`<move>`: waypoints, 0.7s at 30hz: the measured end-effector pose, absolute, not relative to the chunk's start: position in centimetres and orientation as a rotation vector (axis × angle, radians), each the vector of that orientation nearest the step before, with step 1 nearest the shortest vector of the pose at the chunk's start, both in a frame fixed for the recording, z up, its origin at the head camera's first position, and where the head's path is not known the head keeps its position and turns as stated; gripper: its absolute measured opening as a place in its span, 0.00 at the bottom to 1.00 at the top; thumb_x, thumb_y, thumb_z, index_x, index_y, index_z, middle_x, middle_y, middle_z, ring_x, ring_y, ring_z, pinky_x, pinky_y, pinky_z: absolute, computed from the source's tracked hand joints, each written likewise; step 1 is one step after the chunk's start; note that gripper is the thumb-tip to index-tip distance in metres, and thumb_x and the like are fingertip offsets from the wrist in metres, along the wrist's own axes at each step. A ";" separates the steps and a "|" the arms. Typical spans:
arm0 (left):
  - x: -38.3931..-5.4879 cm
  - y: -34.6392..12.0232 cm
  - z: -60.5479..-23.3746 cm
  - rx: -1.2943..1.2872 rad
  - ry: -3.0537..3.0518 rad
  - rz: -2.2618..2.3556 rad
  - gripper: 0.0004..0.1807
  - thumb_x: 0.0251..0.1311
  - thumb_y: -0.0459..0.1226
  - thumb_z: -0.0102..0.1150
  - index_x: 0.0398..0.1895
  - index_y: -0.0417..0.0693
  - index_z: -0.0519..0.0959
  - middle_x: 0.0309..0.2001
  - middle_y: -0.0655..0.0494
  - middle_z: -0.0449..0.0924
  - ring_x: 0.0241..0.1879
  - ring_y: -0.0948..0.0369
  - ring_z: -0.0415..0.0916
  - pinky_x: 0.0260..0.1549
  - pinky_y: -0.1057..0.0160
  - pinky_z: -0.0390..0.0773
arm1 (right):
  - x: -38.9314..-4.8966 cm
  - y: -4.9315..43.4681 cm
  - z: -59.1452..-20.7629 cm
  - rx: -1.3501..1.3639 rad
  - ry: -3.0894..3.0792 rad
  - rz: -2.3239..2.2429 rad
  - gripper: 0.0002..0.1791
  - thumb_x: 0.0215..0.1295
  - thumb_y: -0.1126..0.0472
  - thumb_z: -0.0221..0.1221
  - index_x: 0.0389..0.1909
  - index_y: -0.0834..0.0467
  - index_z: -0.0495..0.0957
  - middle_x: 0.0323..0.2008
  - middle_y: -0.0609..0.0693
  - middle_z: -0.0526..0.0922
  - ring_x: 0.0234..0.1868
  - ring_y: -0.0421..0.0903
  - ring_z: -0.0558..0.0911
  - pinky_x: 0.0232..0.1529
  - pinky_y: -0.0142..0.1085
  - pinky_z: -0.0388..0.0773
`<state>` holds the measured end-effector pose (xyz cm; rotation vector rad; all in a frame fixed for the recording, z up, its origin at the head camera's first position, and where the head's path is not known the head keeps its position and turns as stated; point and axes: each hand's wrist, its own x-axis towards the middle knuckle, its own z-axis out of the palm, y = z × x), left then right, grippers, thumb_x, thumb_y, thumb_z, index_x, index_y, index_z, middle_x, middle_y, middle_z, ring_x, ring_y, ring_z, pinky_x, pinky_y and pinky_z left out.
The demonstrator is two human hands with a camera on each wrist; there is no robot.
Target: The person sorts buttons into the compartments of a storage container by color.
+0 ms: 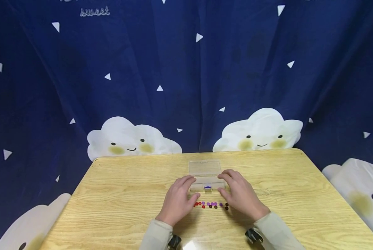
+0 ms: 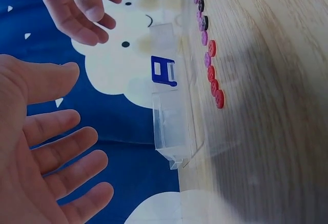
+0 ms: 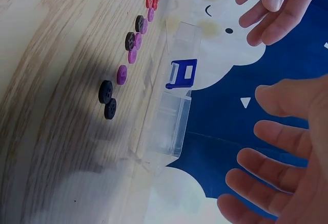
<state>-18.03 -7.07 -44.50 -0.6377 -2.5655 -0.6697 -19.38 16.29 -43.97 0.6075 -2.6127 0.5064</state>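
A clear plastic box point(image 1: 197, 187) with a blue latch point(image 1: 208, 187) on its front stands on the table, its transparent lid point(image 1: 204, 167) swung back. On the box's left side hovers my left hand point(image 1: 178, 199), fingers spread and slightly bent, holding nothing. My right hand point(image 1: 240, 194) mirrors it on the right side, likewise holding nothing. In both wrist views the fingers appear apart from the box. Small round buttons lie in front of the box between the hands: red buttons point(image 2: 219, 99) at the left, purple buttons point(image 3: 122, 74) mostly in the middle, black buttons point(image 3: 105, 92) toward the right.
The light wooden table point(image 1: 124, 194) extends to both sides of the hands. Behind it hangs a dark blue curtain point(image 1: 180, 69) printed with white triangles and smiling clouds. A dark strap-like device point(image 1: 254, 235) sits at the right wrist.
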 end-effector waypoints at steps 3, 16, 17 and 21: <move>-18.1 -7.2 -44.5 -0.639 -2.573 -0.674 0.27 0.56 0.46 0.68 0.58 0.44 0.79 0.59 0.49 0.80 0.59 0.52 0.78 0.58 0.52 0.78 | -19.5 16.4 -44.1 0.606 -2.614 0.506 0.21 0.55 0.57 0.71 0.50 0.58 0.81 0.51 0.54 0.82 0.52 0.52 0.81 0.52 0.47 0.82; -18.2 -7.3 -44.7 -0.639 -2.610 -0.669 0.26 0.58 0.45 0.67 0.58 0.44 0.79 0.60 0.49 0.79 0.60 0.52 0.77 0.59 0.51 0.78 | -20.0 16.8 -44.5 0.611 -2.623 0.514 0.22 0.55 0.57 0.71 0.51 0.57 0.80 0.51 0.54 0.81 0.52 0.52 0.80 0.52 0.47 0.82; -18.2 -7.3 -44.6 -0.638 -2.610 -0.670 0.26 0.58 0.45 0.67 0.58 0.44 0.79 0.60 0.49 0.79 0.60 0.52 0.77 0.59 0.51 0.78 | -20.0 16.8 -44.5 0.610 -2.627 0.515 0.22 0.56 0.57 0.71 0.51 0.58 0.80 0.51 0.54 0.81 0.53 0.52 0.80 0.52 0.47 0.82; -18.2 -7.1 -44.5 -0.641 -2.611 -0.678 0.26 0.58 0.45 0.67 0.58 0.45 0.79 0.60 0.50 0.79 0.60 0.52 0.77 0.59 0.52 0.78 | -20.1 16.9 -44.6 0.597 -2.647 0.520 0.22 0.56 0.56 0.70 0.52 0.58 0.80 0.52 0.55 0.81 0.53 0.53 0.80 0.53 0.48 0.81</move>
